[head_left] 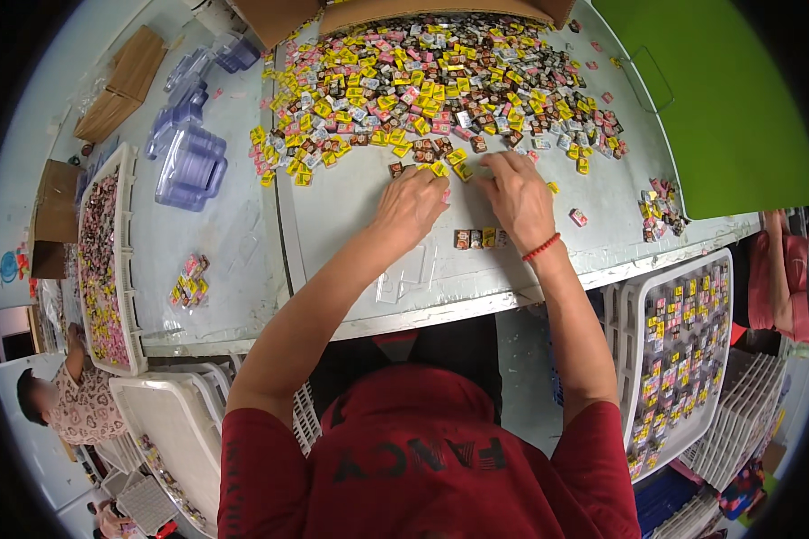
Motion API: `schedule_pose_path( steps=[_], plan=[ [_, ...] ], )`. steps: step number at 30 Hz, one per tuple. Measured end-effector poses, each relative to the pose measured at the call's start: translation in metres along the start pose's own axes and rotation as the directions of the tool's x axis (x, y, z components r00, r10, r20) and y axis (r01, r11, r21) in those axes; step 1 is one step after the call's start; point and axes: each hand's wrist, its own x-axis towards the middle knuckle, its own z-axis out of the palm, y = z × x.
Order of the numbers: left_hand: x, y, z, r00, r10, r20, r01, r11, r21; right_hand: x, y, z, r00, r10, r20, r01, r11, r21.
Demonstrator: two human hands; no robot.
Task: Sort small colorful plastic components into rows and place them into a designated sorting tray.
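Dark-red cloth tee (413,449), 6 o'clock, cut off. Clear plastic piece (406,274), dial ctr, edges faint. Short row of sm. blocky boxes (479,238), 2 o'clock, on pale bench (333,207). L hand (407,205), 12, & R hand (517,193), 1: fingers bent, tips part-hidden, can't tell if clamped. Loose box heap (422,90), 12; cardboard carton (440,13) cut off.

From my end the feed is bright, with pale, fairly even light across the table (324,199); I can't tell where its source sits. Small glints show on the clear plastic trays (191,168), and it gets darker beneath the tabletop. The hands look reasonably crisp to me, while the far small boxes (422,56) blend into fine specks. My fisheye lens bows the table's front edge and curves the green board (719,108), with black closing in around the rim.
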Motion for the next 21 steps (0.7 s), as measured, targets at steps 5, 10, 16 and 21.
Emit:
schedule_pose_path(
  steps=[5, 10, 16, 21],
  plan=[
    [0.006, -0.012, 0.006, 0.997, 0.041, 0.068, -0.039, 0.999, -0.024, 0.009, 0.008, 0.040, 0.998, -0.051, 0.044, 0.059, 0.975, -0.212],
    [-0.005, -0.008, -0.007, 0.988, 0.156, 0.016, -0.156, 0.987, -0.042, -0.010, -0.005, -0.002, 0.996, -0.018, -0.083, 0.011, 0.996, -0.090],
    [-0.020, -0.009, -0.010, 0.973, 0.217, 0.072, -0.206, 0.969, -0.139, -0.083, -0.004, -0.037, 0.941, 0.333, 0.059, -0.333, 0.943, -0.016],
    [-0.023, 0.003, -0.007, 0.971, 0.203, 0.125, -0.187, 0.974, -0.124, -0.087, -0.021, -0.024, 0.965, 0.261, 0.013, -0.261, 0.965, -0.029]
  ],
)
